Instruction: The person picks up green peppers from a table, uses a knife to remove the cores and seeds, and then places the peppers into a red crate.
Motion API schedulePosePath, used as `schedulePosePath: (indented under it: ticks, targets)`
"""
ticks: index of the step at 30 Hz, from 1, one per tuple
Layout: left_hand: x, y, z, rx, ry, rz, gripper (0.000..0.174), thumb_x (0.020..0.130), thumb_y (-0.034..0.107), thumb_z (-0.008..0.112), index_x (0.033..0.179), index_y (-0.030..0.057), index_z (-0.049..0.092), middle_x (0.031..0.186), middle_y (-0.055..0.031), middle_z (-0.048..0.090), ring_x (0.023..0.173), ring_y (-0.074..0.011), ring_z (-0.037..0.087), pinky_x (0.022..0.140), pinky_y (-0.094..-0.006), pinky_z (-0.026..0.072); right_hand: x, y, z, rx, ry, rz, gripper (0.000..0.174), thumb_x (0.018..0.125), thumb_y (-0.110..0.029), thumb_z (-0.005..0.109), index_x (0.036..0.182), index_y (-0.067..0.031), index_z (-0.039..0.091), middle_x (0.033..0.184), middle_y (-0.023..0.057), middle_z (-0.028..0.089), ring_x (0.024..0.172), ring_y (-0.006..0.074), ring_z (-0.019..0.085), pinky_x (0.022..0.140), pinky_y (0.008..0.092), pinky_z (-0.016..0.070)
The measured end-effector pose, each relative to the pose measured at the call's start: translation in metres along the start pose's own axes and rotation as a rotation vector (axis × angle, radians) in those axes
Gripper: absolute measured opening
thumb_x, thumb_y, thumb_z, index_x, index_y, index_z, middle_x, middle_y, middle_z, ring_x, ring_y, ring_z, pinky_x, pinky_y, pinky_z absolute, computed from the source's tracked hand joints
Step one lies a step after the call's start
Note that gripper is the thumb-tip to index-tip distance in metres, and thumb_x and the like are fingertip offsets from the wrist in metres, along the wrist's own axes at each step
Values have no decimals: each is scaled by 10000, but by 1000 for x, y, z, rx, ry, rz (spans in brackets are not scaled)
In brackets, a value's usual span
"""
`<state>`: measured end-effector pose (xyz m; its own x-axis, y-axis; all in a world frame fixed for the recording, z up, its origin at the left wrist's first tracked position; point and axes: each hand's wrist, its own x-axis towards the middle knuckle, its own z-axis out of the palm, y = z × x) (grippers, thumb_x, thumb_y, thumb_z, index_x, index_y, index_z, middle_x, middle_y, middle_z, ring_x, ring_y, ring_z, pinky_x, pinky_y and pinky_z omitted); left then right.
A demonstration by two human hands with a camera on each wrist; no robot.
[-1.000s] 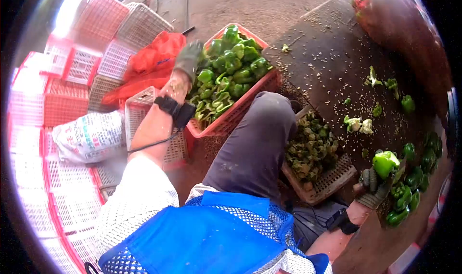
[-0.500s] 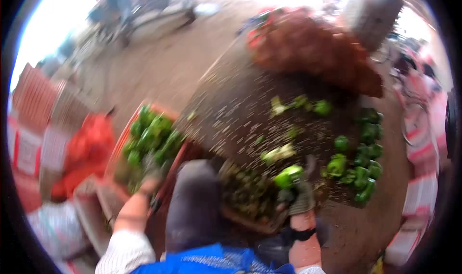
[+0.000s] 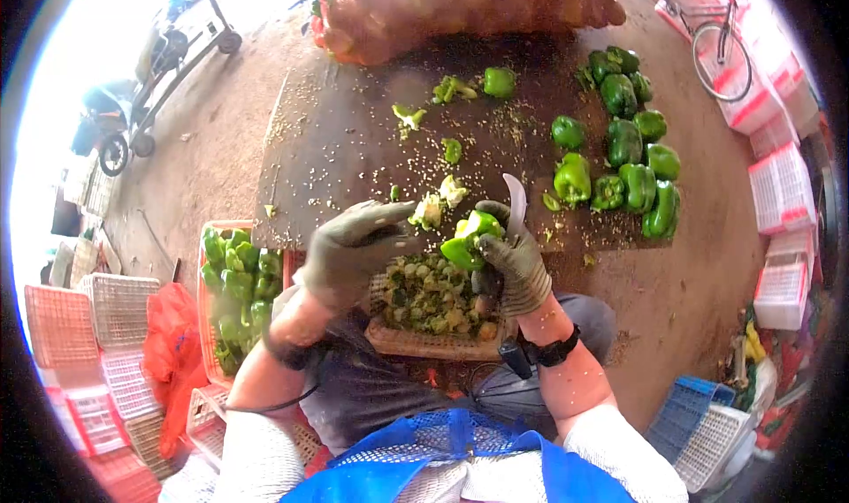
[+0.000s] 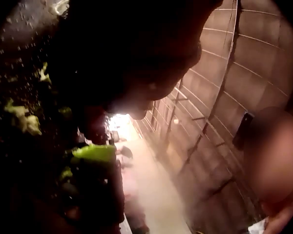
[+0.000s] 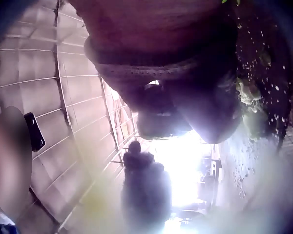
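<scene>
Right hand (image 3: 523, 275) grips 1 cut pepper (image 3: 462, 253) plus knife (image 3: 516, 204). Left hand (image 3: 352, 248) blurred, probably open. Work partway, by my read: crate (image 3: 288, 270) left of left hand well filled; 10-plus whole peppers (image 3: 624, 142) beyond right hand remain.

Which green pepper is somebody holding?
The pepper in the right hand, beside the curved blade. The other peppers lie on the board or in the orange crate, with no hand on them.

Green pepper (image 3: 462, 248), glossy, cut open, pale inside showing; curved knife (image 3: 516, 201) beside it, both in right hand (image 3: 522, 273).
</scene>
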<state>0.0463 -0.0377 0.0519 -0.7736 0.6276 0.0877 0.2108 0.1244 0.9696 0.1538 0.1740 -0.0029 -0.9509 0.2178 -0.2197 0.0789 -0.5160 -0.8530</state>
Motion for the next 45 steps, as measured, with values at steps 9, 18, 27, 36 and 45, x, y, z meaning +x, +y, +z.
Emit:
schedulePosePath:
  ticks: [9, 18, 27, 36, 45]
  targets:
    - [48, -27, 55, 93, -388, -290, 368, 827, 27, 724, 1182, 4, 629, 1099, -66, 651, 973, -157, 618, 866, -283, 506, 15, 12, -12, -405, 153, -160, 443, 804, -166, 777, 1184, -47, 583, 1050, 56, 657, 945, 162, 609, 857, 305, 502]
    - [34, -75, 56, -343, -363, -487, 379, 883, 5, 631, 1257, 1, 573, 1156, -90, 640, 1048, -171, 606, 917, -308, 505, 22, 23, -8, -583, 213, -220, 688, 681, -385, 853, 1205, -49, 560, 1094, 98, 626, 1017, 203, 587, 905, 346, 478]
    - [25, -88, 82, -162, -190, -145, 637, 736, -7, 765, 1318, 29, 508, 1220, -123, 598, 1084, -206, 597, 886, -308, 504, 41, 33, -9, -569, 259, -196, 837, 689, -348, 867, 1341, -29, 450, 1139, 92, 618, 1033, 194, 582, 939, 331, 465]
    - [45, -53, 10, 179, -500, 88, 499, 740, 28, 765, 1219, 79, 633, 1109, -162, 661, 1014, -316, 655, 869, -367, 520, 24, 6, 2, -374, -63, -151, 1005, 722, -356, 844, 1500, -75, 273, 1198, 38, 587, 1093, 129, 523, 991, 283, 419]
    - [55, -41, 45, 360, -251, 333, 634, 566, 186, 893, 1117, 60, 607, 1130, -146, 593, 1036, -334, 576, 901, -397, 475, 25, 5, -1, -63, -60, -9, 853, 718, -622, 744, 1309, -56, 504, 1200, 32, 569, 1112, 133, 527, 984, 299, 421]
